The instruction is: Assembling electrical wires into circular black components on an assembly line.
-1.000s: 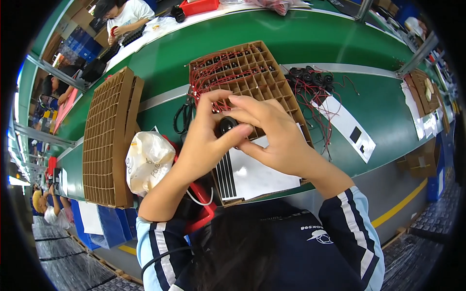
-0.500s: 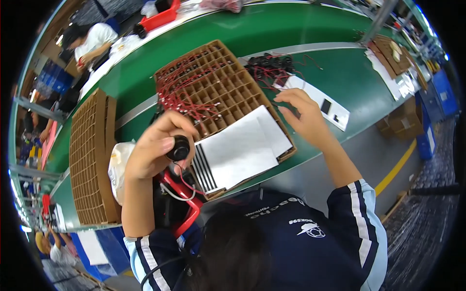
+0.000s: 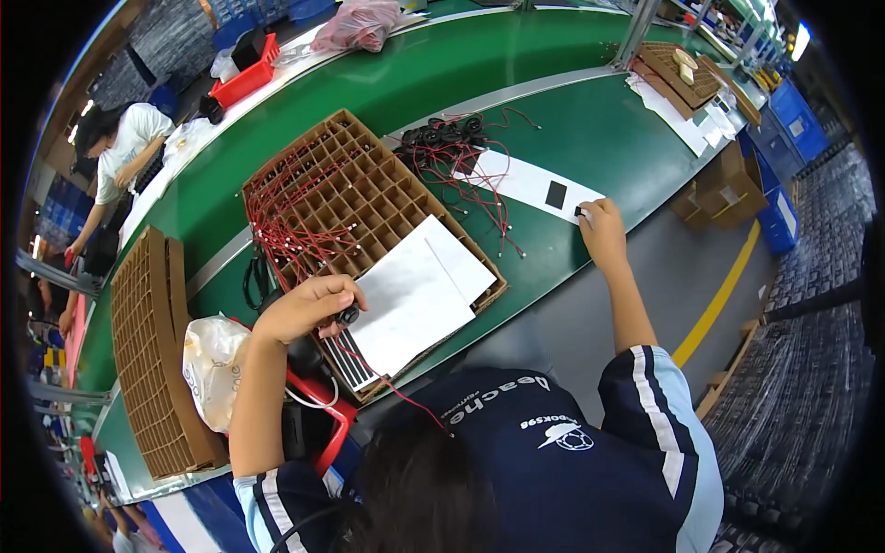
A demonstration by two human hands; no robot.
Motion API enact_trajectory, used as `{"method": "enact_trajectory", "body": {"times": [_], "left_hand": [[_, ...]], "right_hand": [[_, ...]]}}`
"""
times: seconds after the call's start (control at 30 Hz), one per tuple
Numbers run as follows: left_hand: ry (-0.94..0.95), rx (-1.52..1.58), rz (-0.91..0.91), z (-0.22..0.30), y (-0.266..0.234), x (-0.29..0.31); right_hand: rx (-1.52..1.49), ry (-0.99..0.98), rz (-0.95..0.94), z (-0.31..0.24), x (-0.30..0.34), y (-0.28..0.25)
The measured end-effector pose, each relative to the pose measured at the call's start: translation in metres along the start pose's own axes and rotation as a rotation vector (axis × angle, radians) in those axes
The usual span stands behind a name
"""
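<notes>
My left hand point(image 3: 304, 311) pinches a small black round part point(image 3: 348, 315) above the white sheets. A thin red wire point(image 3: 406, 398) trails from that part toward my chest. At the near end of a long white strip point(image 3: 521, 180), my right hand point(image 3: 604, 232) closes its fingertips on a small black piece point(image 3: 580, 211); whether the piece is lifted off the strip I cannot tell. A larger black rectangle point(image 3: 556, 194) lies on the strip. White sheets point(image 3: 415, 295) cover the near part of a cardboard divider tray point(image 3: 406, 189), whose far cells hold red-wired parts point(image 3: 304, 198).
A heap of black parts with red wires point(image 3: 442, 138) lies beside the tray. To the left stand a divider tray on edge point(image 3: 143, 341) and a white plastic bag point(image 3: 214, 364). Cardboard pieces point(image 3: 678, 78) lie far right. Across the green bench, another person point(image 3: 134, 138) works.
My right hand has moved from above the strip to the small black piece at its near end and closed on it. My left hand has lowered slightly with the black round part. The view has shifted.
</notes>
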State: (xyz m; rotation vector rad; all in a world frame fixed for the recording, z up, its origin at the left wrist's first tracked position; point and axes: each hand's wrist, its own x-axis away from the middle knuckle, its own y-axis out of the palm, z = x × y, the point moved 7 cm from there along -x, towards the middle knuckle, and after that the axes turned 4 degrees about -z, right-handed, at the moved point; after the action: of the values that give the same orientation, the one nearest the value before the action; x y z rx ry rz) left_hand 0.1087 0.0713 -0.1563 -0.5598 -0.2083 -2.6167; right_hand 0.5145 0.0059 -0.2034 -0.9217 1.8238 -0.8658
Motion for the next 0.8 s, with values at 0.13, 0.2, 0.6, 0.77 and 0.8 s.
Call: {"method": "enact_trajectory", "body": {"times": [0.13, 0.2, 0.6, 0.77, 0.8], "left_hand": [[0.051, 0.174, -0.012, 0.002, 0.005, 0.035], [0.100, 0.341, -0.030, -0.009, 0.008, 0.050], [0.146, 0.448, -0.104, -0.041, 0.020, 0.053], [0.193, 0.439, -0.130, -0.038, 0.020, 0.055], [0.206, 0.435, -0.112, -0.036, 0.020, 0.057]], "right_hand": [[0.028, 0.009, 0.028, -0.010, 0.000, 0.001], [-0.036, -0.034, 0.042, 0.001, 0.001, 0.007], [-0.346, 0.032, -0.247, 0.061, -0.019, 0.049], [-0.415, 0.079, -0.204, 0.045, -0.018, 0.038], [-0.406, 0.107, -0.226, 0.044, -0.018, 0.038]]}}
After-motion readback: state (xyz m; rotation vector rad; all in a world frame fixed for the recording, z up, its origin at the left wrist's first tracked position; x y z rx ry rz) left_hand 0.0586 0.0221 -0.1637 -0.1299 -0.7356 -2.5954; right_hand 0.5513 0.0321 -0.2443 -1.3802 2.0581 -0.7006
